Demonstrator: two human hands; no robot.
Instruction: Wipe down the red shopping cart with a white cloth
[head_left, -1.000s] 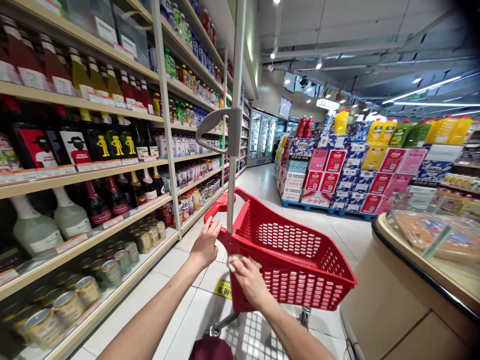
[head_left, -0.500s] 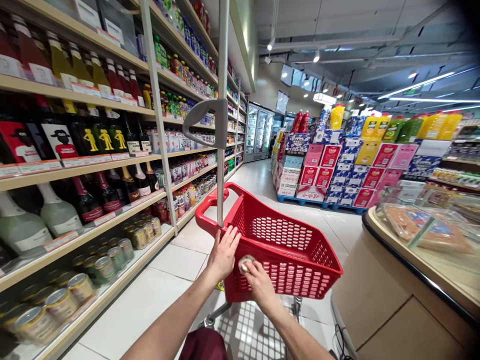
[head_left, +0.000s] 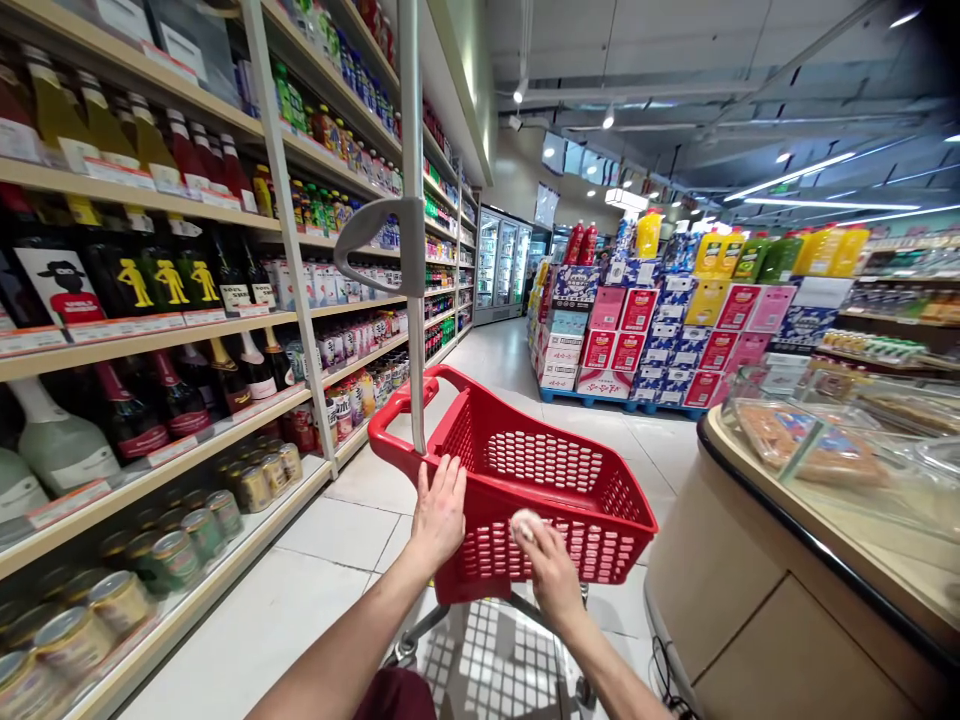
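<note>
A red plastic shopping cart basket (head_left: 517, 500) with perforated sides stands in front of me on a wheeled frame. My left hand (head_left: 439, 512) lies flat against its near side, just below the rim, fingers stretched out. Lower down and further right, my right hand (head_left: 553, 572) is closed on a small wadded whitish cloth (head_left: 528, 524) against the perforated panel. Part of the cloth is hidden by my fingers. A metal pole (head_left: 413, 350) with a grey loop handle (head_left: 411, 245) rises from the basket's left end.
Drink shelves (head_left: 315, 380) with bottles and cans run along the left. Stacked drink cartons (head_left: 622, 340) stand on a blue pallet ahead. At right is a rounded counter (head_left: 720, 560) with packaged food, dark cables (head_left: 664, 670) at its foot. Fridges (head_left: 502, 260) are further back.
My right hand has slid the cloth rightward along the basket's near side. My left hand stays flat near the rim. The whole view has shifted slightly.
</note>
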